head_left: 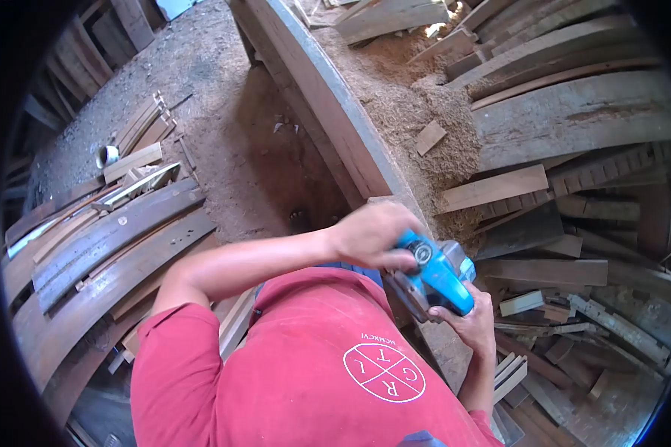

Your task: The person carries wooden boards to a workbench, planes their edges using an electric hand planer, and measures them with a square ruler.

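A blue handheld power tool, apparently an electric planer (446, 281), rests on or just over the near part of a long wooden beam (343, 112). My left hand (376, 232) is closed around the tool's front end, by its round black knob. At the tool's other end, my right hand (471, 322) wraps the blue body, with the thumb on the near side. The tool's underside is mostly hidden.
Wood shavings (447, 119) lie along the beam's right side, with a small wood block (430, 138) on them. Stacked boards (574, 112) fill the right. More planks (112, 246) and a roll of tape (107, 156) lie at left.
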`<state>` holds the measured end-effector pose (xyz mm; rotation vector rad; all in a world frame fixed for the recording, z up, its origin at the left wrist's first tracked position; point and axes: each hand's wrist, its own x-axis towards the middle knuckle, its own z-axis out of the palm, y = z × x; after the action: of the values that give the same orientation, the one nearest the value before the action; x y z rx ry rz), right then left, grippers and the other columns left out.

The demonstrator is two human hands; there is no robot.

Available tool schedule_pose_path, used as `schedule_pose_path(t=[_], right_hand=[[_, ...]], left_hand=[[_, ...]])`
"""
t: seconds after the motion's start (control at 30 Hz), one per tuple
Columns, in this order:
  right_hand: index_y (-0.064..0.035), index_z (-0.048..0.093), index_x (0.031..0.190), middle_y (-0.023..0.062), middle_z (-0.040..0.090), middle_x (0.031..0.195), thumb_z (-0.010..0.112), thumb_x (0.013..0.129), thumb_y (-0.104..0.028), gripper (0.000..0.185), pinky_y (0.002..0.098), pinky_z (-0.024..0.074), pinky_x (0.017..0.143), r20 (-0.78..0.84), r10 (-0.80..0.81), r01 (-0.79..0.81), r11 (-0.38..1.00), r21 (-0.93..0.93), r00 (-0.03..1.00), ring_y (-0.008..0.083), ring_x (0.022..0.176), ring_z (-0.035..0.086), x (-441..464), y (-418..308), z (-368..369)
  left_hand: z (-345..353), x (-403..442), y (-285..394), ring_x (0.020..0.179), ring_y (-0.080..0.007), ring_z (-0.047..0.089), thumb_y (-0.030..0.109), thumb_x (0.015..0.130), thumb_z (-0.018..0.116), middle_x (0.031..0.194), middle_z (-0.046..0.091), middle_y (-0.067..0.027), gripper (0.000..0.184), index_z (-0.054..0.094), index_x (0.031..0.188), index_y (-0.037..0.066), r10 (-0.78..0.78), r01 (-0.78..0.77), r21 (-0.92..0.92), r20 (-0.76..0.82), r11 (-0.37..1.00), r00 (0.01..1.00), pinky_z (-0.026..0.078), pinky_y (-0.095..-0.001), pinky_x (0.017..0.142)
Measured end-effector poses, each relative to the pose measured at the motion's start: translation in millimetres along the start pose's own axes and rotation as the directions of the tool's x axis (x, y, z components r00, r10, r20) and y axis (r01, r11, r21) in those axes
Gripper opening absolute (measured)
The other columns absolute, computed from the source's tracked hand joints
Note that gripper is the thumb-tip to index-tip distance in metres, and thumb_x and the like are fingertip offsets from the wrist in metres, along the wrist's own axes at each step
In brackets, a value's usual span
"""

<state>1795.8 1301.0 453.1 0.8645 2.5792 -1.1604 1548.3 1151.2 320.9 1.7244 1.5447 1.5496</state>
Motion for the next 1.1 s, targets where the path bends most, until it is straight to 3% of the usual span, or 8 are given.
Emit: schedule_pose_path(t=[0.07,0.1,0.17,0.3,0.4,0.57,0.73,1.1], right_hand=[[-0.0004,0.072,0.100,0.0084,0.069,0.071,0.099,0.074,-0.036,0.052,0.0345,0.0536,0.065,-0.072,-0.061,0.065,0.996,0.065,0.996,0.0161,0.064,0.066,12,3,3],[-0.0002,0.072,0.102,0.0074,0.070,0.071,0.099,0.074,-0.036,0.053,0.0341,0.0538,0.065,-0.154,-0.109,0.129,0.984,0.125,0.982,0.0159,0.064,0.066,18,4,5],[-0.0006,0.071,0.103,0.0057,0.071,0.074,0.099,0.075,-0.036,0.053,0.0325,0.0543,0.066,-0.144,-0.093,0.111,0.986,0.124,0.985,0.0146,0.066,0.067,28,-7,1],[-0.0010,0.070,0.102,0.0058,0.072,0.076,0.098,0.076,-0.032,0.049,0.0310,0.0545,0.066,-0.144,-0.077,0.106,0.972,0.210,0.987,0.0132,0.068,0.068,46,-21,1],[0.0001,0.070,0.102,0.0073,0.072,0.074,0.092,0.081,-0.024,0.039,0.0312,0.0535,0.065,-0.186,-0.086,0.128,0.964,0.233,0.979,0.0125,0.066,0.066,56,-42,2],[0.0015,0.071,0.100,0.0114,0.070,0.072,0.078,0.086,-0.014,0.022,0.0339,0.0527,0.065,-0.086,0.087,-0.070,0.982,0.178,0.992,0.0140,0.065,0.064,77,-55,3],[-0.0078,0.064,0.138,0.0223,0.075,0.117,0.075,0.084,-0.005,0.055,0.0377,0.0564,0.090,-0.184,-0.072,0.093,0.990,0.107,0.980,0.0276,0.099,0.076,103,-87,4],[-0.0126,0.063,0.146,0.0187,0.075,0.127,0.068,0.079,0.007,0.070,0.0362,0.0556,0.096,-0.036,0.026,-0.022,0.994,0.105,0.999,0.0257,0.111,0.076,142,-85,-1]], left_hand=[[9,-45,-36,0.095,-0.0301,0.061,0.019,0.089,0.071,0.104,0.059,-0.0139,0.034,0.060,0.116,0.004,-0.352,0.389,0.014,-0.395,0.921,0.848,0.050,-0.0426,0.088],[4,-54,-35,0.104,-0.0329,0.059,0.020,0.086,0.075,0.116,0.055,-0.0171,0.050,0.054,0.127,0.001,-0.485,0.559,0.040,-0.446,0.828,0.752,0.050,-0.0438,0.095],[14,-73,-64,0.126,-0.0403,0.052,0.023,0.083,0.081,0.138,0.048,-0.0253,0.079,0.040,0.146,-0.002,-0.433,0.623,0.264,-0.523,0.737,0.734,0.043,-0.0499,0.112],[39,-65,-77,0.145,-0.0467,0.034,0.033,0.078,0.088,0.155,0.033,-0.0294,0.117,0.016,0.162,-0.004,-0.457,0.645,0.277,-0.516,0.712,0.725,0.032,-0.0528,0.124],[46,-52,-90,0.156,-0.0515,0.018,0.042,0.067,0.097,0.167,0.010,-0.0336,0.148,-0.003,0.166,-0.003,-0.628,0.777,0.187,-0.492,0.601,0.603,0.025,-0.0541,0.129],[28,-39,-101,0.157,-0.0529,0.014,0.036,0.064,0.098,0.169,0.006,-0.0346,0.152,-0.008,0.166,-0.003,-0.607,0.754,0.190,-0.487,0.628,0.628,0.025,-0.0554,0.129],[19,-39,-117,0.157,-0.0539,0.015,0.034,0.060,0.100,0.170,0.004,-0.0343,0.156,-0.009,0.166,-0.002,-0.570,0.686,0.155,-0.446,0.711,0.690,0.024,-0.0552,0.130],[26,-45,-136,0.155,-0.0548,0.018,0.038,0.061,0.099,0.167,0.010,-0.0361,0.149,0.002,0.165,-0.005,-0.515,0.647,0.228,-0.441,0.728,0.735,0.021,-0.0602,0.130]])
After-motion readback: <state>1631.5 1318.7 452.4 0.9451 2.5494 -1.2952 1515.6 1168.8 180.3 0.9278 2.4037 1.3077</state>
